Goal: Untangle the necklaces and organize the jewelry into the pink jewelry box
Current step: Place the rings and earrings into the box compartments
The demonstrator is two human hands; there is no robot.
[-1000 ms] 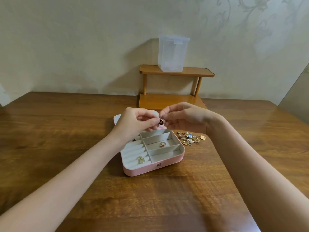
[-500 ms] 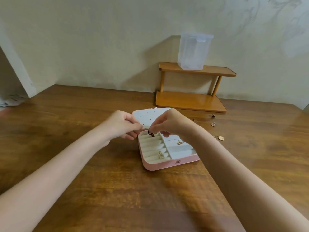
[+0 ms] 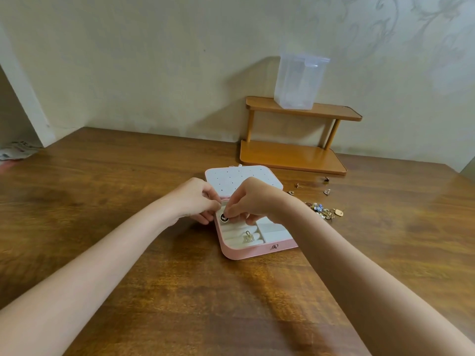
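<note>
While the pink jewelry box [image 3: 257,251] lies open, right hand [image 3: 253,199] pinches a small black round piece [image 3: 224,217], maybe a ring; left hand [image 3: 195,200], at nine o'clock, is curled, grip unclear.

One pink jewelry box [image 3: 257,251], one two-tier wooden shelf [image 3: 293,156], one clear plastic container [image 3: 298,83], two hands.

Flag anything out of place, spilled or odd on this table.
Loose jewelry pile lies on the table right of the pink jewelry box, with small pieces scattered farther back. Nothing looks damaged.
</note>
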